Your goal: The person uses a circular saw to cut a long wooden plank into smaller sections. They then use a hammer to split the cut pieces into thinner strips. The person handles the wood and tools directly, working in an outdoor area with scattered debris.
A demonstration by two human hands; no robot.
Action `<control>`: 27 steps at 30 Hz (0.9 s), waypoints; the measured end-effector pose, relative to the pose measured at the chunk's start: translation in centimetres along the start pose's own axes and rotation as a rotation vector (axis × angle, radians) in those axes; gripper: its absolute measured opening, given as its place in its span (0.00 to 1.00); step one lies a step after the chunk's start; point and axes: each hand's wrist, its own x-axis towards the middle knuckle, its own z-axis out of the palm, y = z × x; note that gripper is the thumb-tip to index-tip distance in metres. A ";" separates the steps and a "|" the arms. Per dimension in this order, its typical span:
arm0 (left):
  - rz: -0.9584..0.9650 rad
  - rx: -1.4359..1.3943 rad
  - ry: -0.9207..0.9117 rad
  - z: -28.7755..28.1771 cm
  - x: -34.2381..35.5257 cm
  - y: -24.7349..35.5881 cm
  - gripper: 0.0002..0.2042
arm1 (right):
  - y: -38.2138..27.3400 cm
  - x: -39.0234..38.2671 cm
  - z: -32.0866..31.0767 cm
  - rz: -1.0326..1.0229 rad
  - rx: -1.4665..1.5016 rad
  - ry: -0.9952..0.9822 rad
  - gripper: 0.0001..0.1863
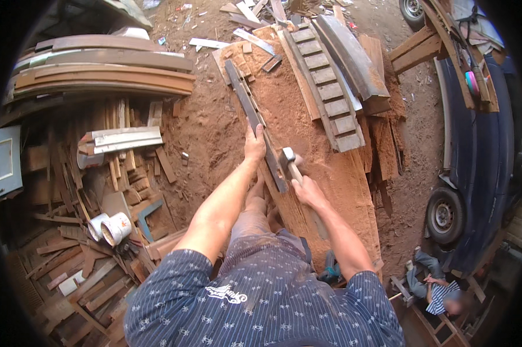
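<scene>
1. Left hand point(254, 144): fingers wrapped over the dark beam point(242, 91) — probably steadying it.
2. Right hand point(309, 191): fingers curled round the hammer point(293, 165), likely for a firm swing.
3. The dark beam, long, straight and grey-brown, lies lengthwise on the sawdust-strewn bench point(345, 199), seemingly for support.

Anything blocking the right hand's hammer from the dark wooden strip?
Nothing visible: the hammer, in the right hand, is beside the near end of the dark wooden strip; the left hand holds it farther along. Hammer-strip contact is unclear.
</scene>
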 end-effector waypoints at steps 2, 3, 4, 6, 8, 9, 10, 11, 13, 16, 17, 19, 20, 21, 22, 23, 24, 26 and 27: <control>0.273 -0.040 0.044 0.2 1.4 -3.0 0.37 | 2.4 0.1 1.3 -0.157 0.047 0.064 0.25; 0.299 0.037 0.110 0.4 0.0 -3.9 0.36 | 2.5 -1.6 1.9 -0.264 0.163 0.166 0.25; 0.209 0.033 0.094 0.4 -0.6 -4.7 0.36 | 2.2 -2.3 2.3 -0.223 0.237 0.170 0.25; 0.076 0.009 0.074 -0.4 -0.1 -1.2 0.35 | -1.8 -2.0 0.0 -0.169 0.380 0.221 0.25; 0.045 -0.003 0.070 -0.7 -0.6 -0.7 0.35 | -5.7 -3.6 -2.2 -0.292 0.448 0.299 0.25; 0.057 0.002 0.094 -0.5 -0.4 -1.1 0.35 | -7.0 -3.8 -3.0 -0.318 0.452 0.320 0.25; 0.067 0.006 0.120 -0.5 -0.2 -1.5 0.35 | -7.9 -3.6 -3.4 -0.346 0.455 0.340 0.26; 0.062 -0.016 0.091 -0.3 -0.2 -1.1 0.35 | -8.1 -3.1 -3.6 -0.299 0.413 0.279 0.26; 0.047 -0.060 0.038 -0.4 -0.3 -0.4 0.35 | -8.1 -1.6 -3.9 -0.207 0.330 0.153 0.26; 0.074 -0.028 0.041 0.1 -0.6 1.2 0.35 | -4.6 3.5 -1.5 -0.124 0.002 0.055 0.28; 0.138 0.013 0.092 0.1 0.7 -1.2 0.35 | -4.0 4.5 -0.7 -0.114 0.096 -0.090 0.30; 0.146 0.004 0.124 0.2 1.0 -1.4 0.35 | -3.8 3.6 0.1 -0.143 0.138 0.085 0.29; 0.129 0.004 0.140 0.0 0.2 -1.9 0.35 | -4.4 2.7 0.2 -0.152 0.202 0.114 0.29; 0.046 0.034 0.086 0.0 -0.2 -0.7 0.35 | -4.8 1.7 -0.1 -0.147 0.258 0.124 0.28; 0.035 0.021 0.084 -0.1 -0.8 -0.8 0.35 | -6.4 0.9 -1.3 -0.168 0.306 0.131 0.28; 0.035 0.006 0.090 -0.1 -0.7 -0.7 0.35 | -8.1 0.4 -2.7 -0.200 0.355 0.144 0.27; 0.036 -0.006 0.092 -0.3 -0.6 -0.6 0.35 | -9.7 -0.4 -3.8 -0.256 0.377 0.187 0.27; -0.001 -0.002 0.062 -0.4 -0.7 0.3 0.34 | -12.0 -1.6 -5.4 -0.363 0.424 0.271 0.26; 0.029 0.007 0.096 -0.3 -0.5 -0.6 0.34 | -12.5 -1.7 -5.4 -0.393 0.448 0.257 0.26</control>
